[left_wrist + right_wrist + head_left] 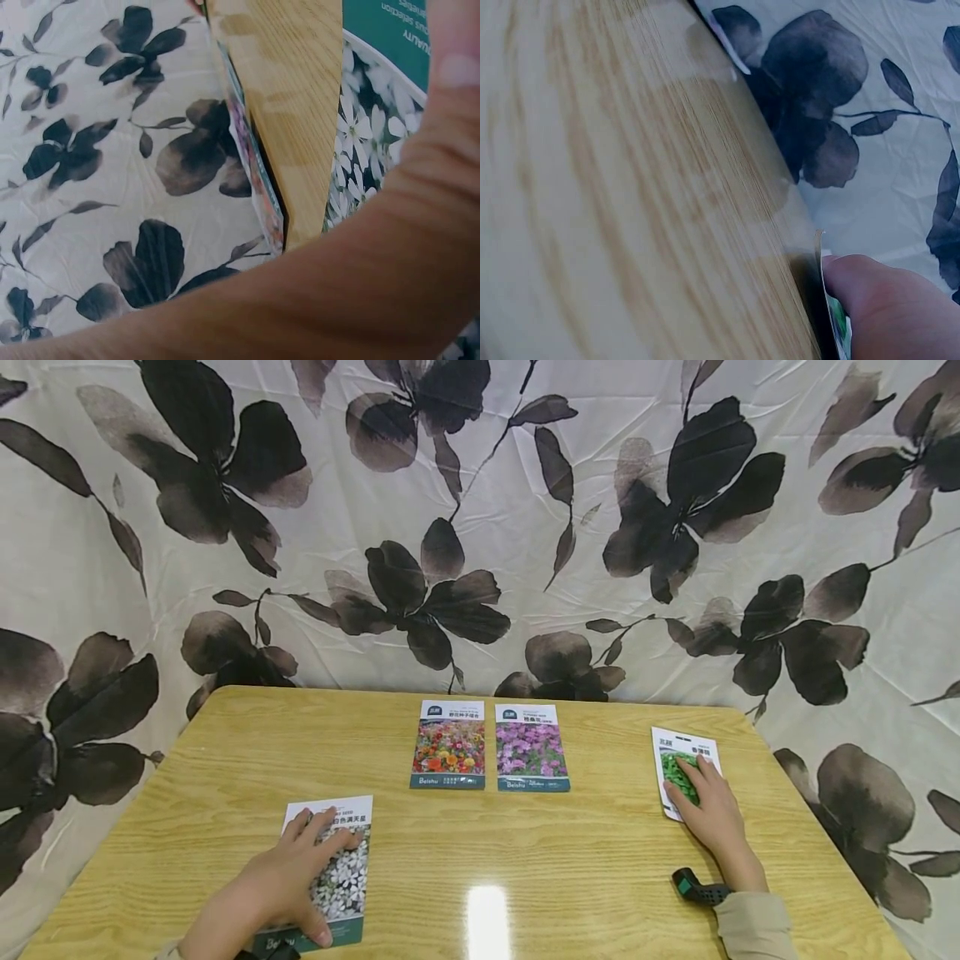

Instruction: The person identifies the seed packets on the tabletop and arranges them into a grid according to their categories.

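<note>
Toward the front left of the table lies a seed packet with white flowers (347, 881), showing a green band and white blooms in the left wrist view. My left hand (277, 881) rests across it with the fingers spread and the thumb low on its face. On the right side, a smaller seed packet with green leaves (670, 765) lies at a slight slant. My right hand (708, 806) touches its face with extended fingers and thumb. In the right wrist view, the thumb (870, 289) lies against this packet, whose near edge stands slightly off the wood.
Two more seed packets lie side by side near the table's back edge: one with mixed red and orange flowers (448, 747), one with purple flowers (531, 750). The wooden table (585, 843) meets a floral cloth (525, 527) behind and at both sides.
</note>
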### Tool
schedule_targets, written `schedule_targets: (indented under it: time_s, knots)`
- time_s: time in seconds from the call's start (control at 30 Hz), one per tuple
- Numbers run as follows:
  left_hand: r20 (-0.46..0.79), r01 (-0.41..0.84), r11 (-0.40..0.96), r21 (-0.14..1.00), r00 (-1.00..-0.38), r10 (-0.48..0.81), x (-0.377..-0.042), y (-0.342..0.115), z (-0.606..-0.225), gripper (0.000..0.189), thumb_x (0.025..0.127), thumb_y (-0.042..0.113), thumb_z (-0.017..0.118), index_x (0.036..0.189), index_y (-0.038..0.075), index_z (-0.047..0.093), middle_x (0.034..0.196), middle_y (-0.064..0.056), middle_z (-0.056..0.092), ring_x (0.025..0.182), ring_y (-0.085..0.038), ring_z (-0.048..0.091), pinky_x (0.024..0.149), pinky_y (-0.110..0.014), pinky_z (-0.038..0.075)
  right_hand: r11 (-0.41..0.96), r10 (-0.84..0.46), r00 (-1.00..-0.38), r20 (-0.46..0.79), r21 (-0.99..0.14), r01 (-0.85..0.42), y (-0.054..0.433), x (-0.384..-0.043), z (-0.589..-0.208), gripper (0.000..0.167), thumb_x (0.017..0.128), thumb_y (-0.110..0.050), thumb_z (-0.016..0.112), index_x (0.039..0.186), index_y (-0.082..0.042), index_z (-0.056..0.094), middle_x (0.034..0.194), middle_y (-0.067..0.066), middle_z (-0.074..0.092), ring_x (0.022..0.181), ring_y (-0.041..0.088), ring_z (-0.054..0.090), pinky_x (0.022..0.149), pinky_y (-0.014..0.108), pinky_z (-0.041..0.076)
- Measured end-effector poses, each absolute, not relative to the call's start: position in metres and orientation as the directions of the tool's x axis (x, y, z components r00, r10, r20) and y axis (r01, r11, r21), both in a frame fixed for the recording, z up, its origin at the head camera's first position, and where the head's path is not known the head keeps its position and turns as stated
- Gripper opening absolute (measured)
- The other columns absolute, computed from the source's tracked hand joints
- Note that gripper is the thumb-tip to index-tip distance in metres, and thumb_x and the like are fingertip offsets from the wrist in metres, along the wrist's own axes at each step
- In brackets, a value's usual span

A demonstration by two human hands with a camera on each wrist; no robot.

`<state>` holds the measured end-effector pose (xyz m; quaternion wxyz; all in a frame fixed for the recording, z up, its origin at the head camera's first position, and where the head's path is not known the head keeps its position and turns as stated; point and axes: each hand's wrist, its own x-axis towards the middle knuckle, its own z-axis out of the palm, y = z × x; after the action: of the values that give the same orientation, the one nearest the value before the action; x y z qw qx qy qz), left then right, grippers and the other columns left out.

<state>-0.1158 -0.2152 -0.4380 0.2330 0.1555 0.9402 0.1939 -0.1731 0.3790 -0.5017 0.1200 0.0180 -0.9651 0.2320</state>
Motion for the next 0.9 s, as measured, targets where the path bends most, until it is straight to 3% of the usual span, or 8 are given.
schedule_targets:
  time_s: [0.9]
  knots:
    - [-0.376,0.215,0.878,0.428,-0.841,0.389,-0.1107,-0.2056,-0.4342,0.112,0.044,0.051,0.093,0.145,0.029,0.05,0.161,-0.021,0.019,0.142,-0.057,0.009,0.075,-0.072,0.045,0.89,0.029,-0.976,0.215,-0.45,-0.073,0.3773,-0.17,-0.4954,0.06,0.1,-0.037,0.057,0.144,0.002,0.046,0.152,0.037,0.026,0.14,0.056,0.021,0.107,0.071,0.017]
